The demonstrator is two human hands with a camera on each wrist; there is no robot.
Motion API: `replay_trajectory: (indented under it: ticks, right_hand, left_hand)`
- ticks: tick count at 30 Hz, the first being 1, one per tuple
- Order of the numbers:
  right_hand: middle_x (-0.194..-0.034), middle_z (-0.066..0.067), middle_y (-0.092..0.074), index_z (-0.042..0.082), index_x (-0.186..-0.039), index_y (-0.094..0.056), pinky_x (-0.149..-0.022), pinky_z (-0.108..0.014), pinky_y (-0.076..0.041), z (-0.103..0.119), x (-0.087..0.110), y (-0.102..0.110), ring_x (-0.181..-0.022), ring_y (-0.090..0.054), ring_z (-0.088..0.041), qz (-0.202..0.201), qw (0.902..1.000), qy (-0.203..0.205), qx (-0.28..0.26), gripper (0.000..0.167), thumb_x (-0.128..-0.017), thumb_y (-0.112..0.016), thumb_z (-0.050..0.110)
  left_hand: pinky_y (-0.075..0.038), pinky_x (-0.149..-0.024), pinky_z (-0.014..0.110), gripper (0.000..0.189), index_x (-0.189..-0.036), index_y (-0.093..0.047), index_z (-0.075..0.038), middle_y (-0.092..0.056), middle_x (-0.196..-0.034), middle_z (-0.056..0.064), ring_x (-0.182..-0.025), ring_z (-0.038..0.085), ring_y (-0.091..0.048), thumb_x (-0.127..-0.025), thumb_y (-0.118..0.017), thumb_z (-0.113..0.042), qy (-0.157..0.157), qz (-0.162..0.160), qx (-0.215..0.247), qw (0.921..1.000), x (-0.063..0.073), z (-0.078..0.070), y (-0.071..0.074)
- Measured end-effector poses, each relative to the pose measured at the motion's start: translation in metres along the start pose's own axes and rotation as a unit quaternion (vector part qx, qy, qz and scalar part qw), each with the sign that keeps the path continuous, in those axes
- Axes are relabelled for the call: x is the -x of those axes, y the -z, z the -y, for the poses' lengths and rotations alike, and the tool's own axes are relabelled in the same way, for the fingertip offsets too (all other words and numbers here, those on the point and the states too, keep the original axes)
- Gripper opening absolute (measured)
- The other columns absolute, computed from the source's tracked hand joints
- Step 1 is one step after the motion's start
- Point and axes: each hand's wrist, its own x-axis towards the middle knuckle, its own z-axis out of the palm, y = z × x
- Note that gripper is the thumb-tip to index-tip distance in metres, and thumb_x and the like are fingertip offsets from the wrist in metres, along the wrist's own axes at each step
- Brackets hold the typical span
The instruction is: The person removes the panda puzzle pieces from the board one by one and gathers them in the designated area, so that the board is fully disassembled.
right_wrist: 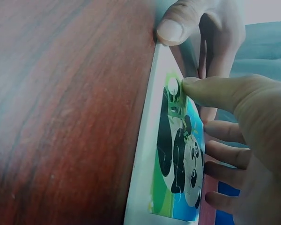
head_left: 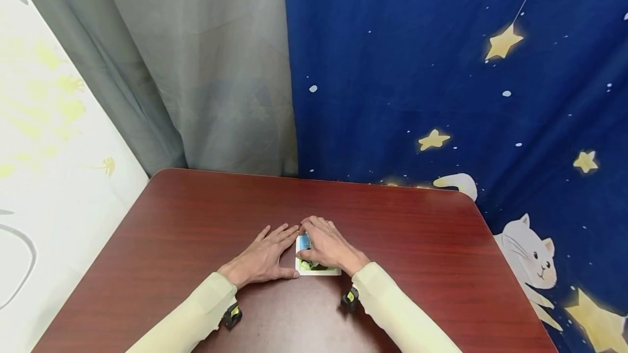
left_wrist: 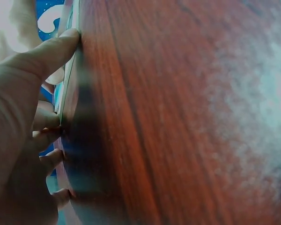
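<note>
Honestly, puzzle looks done bar squaring; left hand spread along its edge, right hand arched wide over it.

Flat rectangular white-bordered panda board lies on dark red wood-grain table, the person's bare left hand at its left edge, bare right hand over it. Behind the table: grey cloth curtain at left, blue star-printed cloth at right. White patterned panel left of the table.
</note>
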Motion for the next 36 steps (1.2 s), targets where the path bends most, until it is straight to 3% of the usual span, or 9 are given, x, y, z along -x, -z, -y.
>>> replay_trajectory:
  ticks: [11,16,25,32,36]
  right_hand:
    - [-0.116,0.000,-0.066,0.013,-0.117,-0.071,-0.107,-0.044,-0.046,-0.0019,0.0010,-0.0040,-0.114,-0.061,-0.019,-0.049,0.9986,0.017,0.014,0.037,-0.092,-0.083,0.037]
    - [-0.117,0.000,-0.068,0.013,-0.121,-0.072,-0.109,-0.044,-0.045,-0.0038,0.0009,-0.0040,-0.115,-0.061,-0.020,-0.045,0.9988,0.019,0.009,0.038,-0.093,-0.082,0.036]
    - [-0.120,-0.001,-0.069,0.011,-0.134,-0.071,-0.109,-0.047,-0.046,-0.0047,0.0001,0.0023,-0.118,-0.063,-0.020,-0.032,0.9993,0.019,-0.002,0.038,-0.097,-0.070,0.006]
    - [-0.114,-0.002,-0.068,0.013,-0.130,-0.075,-0.109,-0.046,-0.046,-0.0038,-0.0001,0.0034,-0.111,-0.061,-0.018,-0.037,0.9990,0.019,-0.018,0.036,-0.095,-0.072,0.004]
    - [-0.114,0.001,-0.068,0.019,-0.125,-0.077,-0.101,-0.042,-0.045,-0.0048,0.0013,0.0039,-0.109,-0.060,-0.017,-0.049,0.9985,0.025,0.000,0.033,-0.094,-0.075,0.008]
  left_hand:
    - [-0.021,-0.131,0.069,0.100,-0.165,-0.039,-0.006,-0.036,-0.175,0.009,-0.165,0.037,-0.030,-0.091,-0.076,-0.062,-0.001,0.001,0.005,1.0000,0.0007,-0.0004,0.0015]
    - [-0.020,-0.132,0.069,0.100,-0.166,-0.038,-0.007,-0.035,-0.175,0.009,-0.165,0.037,-0.029,-0.092,-0.075,-0.062,0.000,0.005,0.008,1.0000,0.0006,-0.0002,0.0012]
    - [-0.019,-0.132,0.068,0.100,-0.166,-0.038,-0.010,-0.034,-0.176,0.007,-0.166,0.036,-0.027,-0.091,-0.076,-0.063,0.002,0.004,0.009,1.0000,-0.0012,0.0004,0.0016]
    - [-0.019,-0.133,0.068,0.101,-0.168,-0.034,-0.012,-0.034,-0.176,0.006,-0.166,0.035,-0.027,-0.091,-0.077,-0.062,0.004,0.005,0.012,0.9999,-0.0005,-0.0004,0.0025]
    - [-0.018,-0.133,0.067,0.102,-0.169,-0.032,-0.013,-0.034,-0.176,0.006,-0.166,0.034,-0.027,-0.091,-0.077,-0.062,0.006,0.005,0.014,0.9999,-0.0002,0.0000,0.0018]
